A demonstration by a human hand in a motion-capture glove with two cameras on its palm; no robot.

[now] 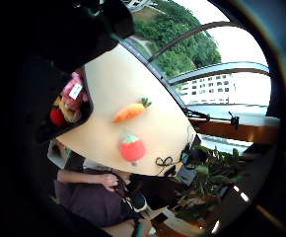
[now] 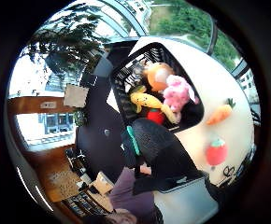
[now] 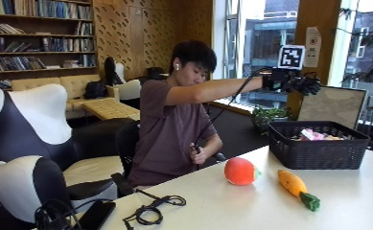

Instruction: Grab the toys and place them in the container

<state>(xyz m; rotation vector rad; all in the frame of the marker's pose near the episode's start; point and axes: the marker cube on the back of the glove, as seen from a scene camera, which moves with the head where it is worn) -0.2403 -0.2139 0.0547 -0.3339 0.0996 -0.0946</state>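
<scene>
Looking from the outside view, we see a person seated at a white table [image 3: 339, 201] with the gloved right hand [image 3: 303, 84] raised high above a black woven basket [image 3: 313, 152]. The fingers hang loosely curled and we see nothing held in them. The bare left hand [image 3: 199, 150] rests low near the table edge.

We can read no brand or text. A small white tag [image 1: 76, 91] sits on the pink plush toy [image 2: 178, 93] in the basket, but its writing is too small to read.

In the basket we also find a yellow plush toy [image 2: 147, 101], a red one [image 2: 156, 115] and an orange round one [image 2: 157, 74]. Two toys lie on the table outside it: a plush tomato [image 3: 240, 171] and a plush carrot [image 3: 297, 188], the carrot just beside the basket, the tomato a little apart from both.

A coil of black cable [image 3: 153, 211] lies on the table nearer the camera. Behind the person we see bookshelves [image 3: 33, 38] and yellow sofas [image 3: 84, 93].
</scene>
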